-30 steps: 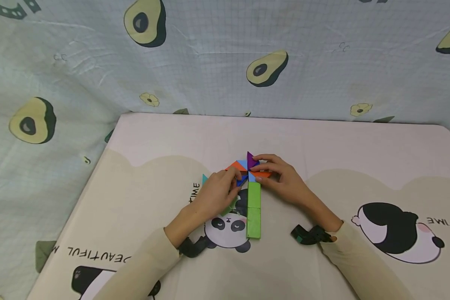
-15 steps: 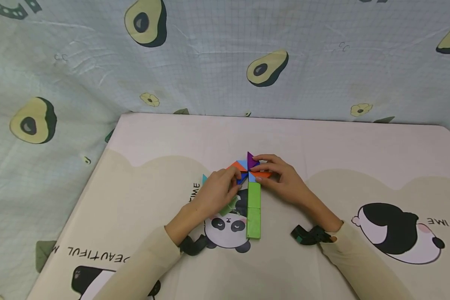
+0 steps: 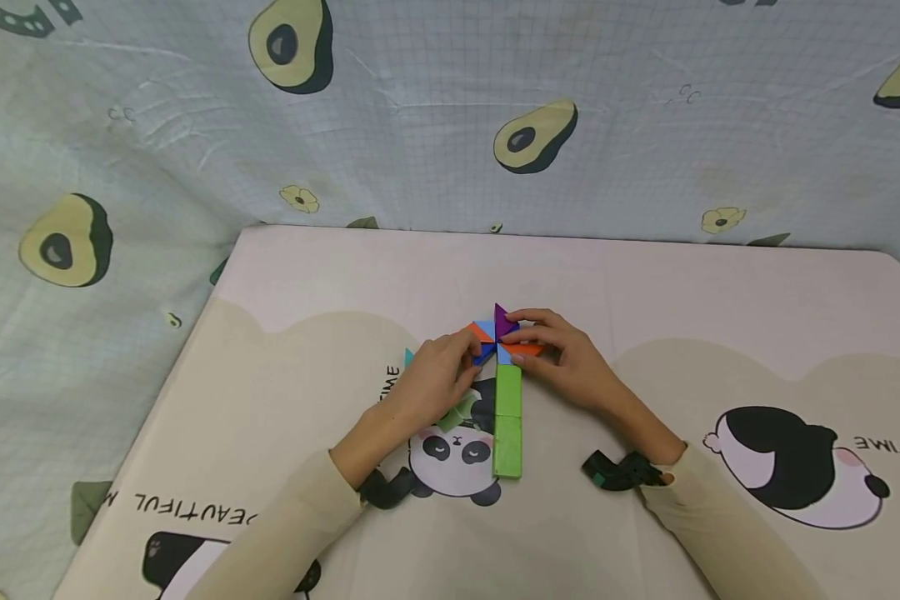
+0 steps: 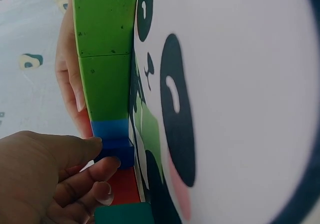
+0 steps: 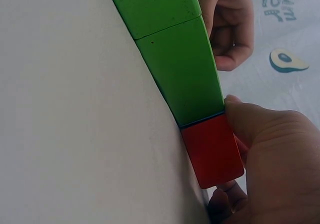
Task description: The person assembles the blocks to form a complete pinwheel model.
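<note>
A pinwheel of triangular blocks lies flat on the table, above a stem of two green blocks [image 3: 507, 421]. My left hand [image 3: 437, 377] pinches the dark blue triangular block [image 4: 118, 153] at the pinwheel's lower left, thumb and forefinger on it. On the other side, my right hand [image 3: 566, 354] holds the orange-red triangular block [image 5: 214, 151], with its thumb near the green stem's end. Its forefinger touches the purple triangular block [image 3: 503, 322] at the top. A light blue block [image 3: 504, 354] sits between stem and pinwheel. The left fingers partly cover another orange block [image 3: 482, 332].
A teal block [image 3: 408, 357] shows behind the left hand, and its side [image 4: 125, 214] appears close to the fingers in the left wrist view. The tablecloth [image 3: 630, 533] has printed pandas. A patterned curtain [image 3: 420, 167] hangs behind the table's far edge.
My left hand has shifted slightly up, so its fingers cover more of the left orange block. The dark blue block sits a little closer in to the pinwheel's centre. The right hand stays still.
</note>
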`<state>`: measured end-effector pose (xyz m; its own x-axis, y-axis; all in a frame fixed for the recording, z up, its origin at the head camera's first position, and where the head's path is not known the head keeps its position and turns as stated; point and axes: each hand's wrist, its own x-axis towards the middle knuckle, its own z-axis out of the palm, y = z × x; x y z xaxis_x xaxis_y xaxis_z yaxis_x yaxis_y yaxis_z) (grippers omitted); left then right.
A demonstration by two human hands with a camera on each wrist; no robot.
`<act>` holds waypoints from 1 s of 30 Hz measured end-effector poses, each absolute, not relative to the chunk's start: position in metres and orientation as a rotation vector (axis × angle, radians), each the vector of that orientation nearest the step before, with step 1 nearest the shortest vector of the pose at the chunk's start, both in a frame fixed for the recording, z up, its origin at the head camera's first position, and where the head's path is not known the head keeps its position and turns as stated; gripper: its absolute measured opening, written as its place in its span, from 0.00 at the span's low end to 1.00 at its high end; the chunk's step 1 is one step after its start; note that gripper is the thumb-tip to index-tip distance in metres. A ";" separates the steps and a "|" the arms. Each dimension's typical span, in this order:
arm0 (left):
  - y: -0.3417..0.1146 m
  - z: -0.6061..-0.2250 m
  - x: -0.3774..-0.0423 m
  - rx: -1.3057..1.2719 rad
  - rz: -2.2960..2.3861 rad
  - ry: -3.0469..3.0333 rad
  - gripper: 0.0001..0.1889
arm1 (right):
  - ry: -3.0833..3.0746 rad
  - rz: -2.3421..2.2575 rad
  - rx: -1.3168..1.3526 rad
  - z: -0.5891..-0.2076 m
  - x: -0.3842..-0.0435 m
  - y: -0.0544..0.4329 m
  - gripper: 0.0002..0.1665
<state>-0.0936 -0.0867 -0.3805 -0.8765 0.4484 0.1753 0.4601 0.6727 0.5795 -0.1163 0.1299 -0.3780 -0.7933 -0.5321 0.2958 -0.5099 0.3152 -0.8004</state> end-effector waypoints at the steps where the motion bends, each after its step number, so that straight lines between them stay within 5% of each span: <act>1: -0.087 -0.380 -0.094 -0.775 -0.999 -2.855 0.09 | 2.529 -1.525 -1.004 -0.378 -0.116 0.130 0.13; 30: -0.086 -0.380 -0.096 -0.773 -1.042 -2.854 0.08 | 2.523 -1.542 -1.012 -0.377 -0.117 0.130 0.14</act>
<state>-0.0962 -0.0861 -0.3802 -0.8784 0.4466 0.1702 0.4511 0.6574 0.6036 -0.1170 0.1298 -0.3771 -0.7900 -0.5310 0.3065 -0.5148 0.3032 -0.8019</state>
